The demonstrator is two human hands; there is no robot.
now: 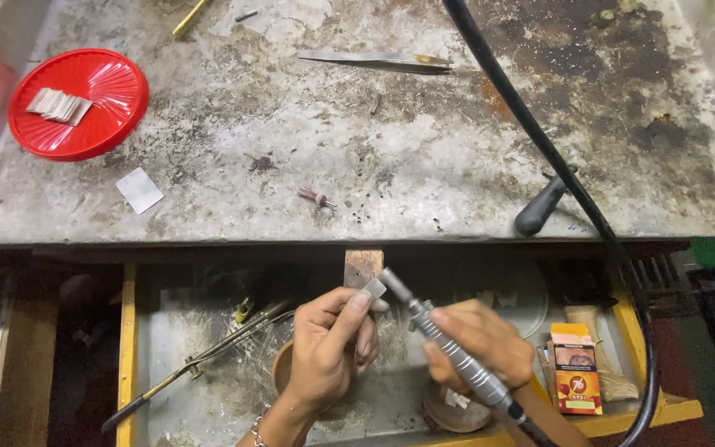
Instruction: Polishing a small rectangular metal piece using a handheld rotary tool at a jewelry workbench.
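The left hand (330, 343) pinches a small, flat, pale metal piece (373, 288) between thumb and fingertips, holding it just below the front edge of the tabletop (424, 149), against a short wooden peg (362, 265) that juts from that edge. The right hand (477, 343) is closed around a ribbed, silvery rotary handpiece (448, 348), whose tip touches or nearly touches the metal piece. A thick black hose (539, 141) runs from the handpiece's rear, loops right and crosses the tabletop to the far edge.

Both hands work over an open drawer (208, 331) with yellow wooden sides and a dusty metal-lined bottom; room there is tight, with long thin tongs (200, 360) to the left and an orange box (575, 368) to the right.

The tabletop is worn grey sheet metal, stained and rust-blotched, with mostly open surface. On it sit a round red plastic lid (109, 116) holding a stack of pale metal strips (59, 105), a white square scrap (139, 189), a small pink-tipped bit (316, 197), a flat metal blade (374, 59) and a black handle (542, 207).
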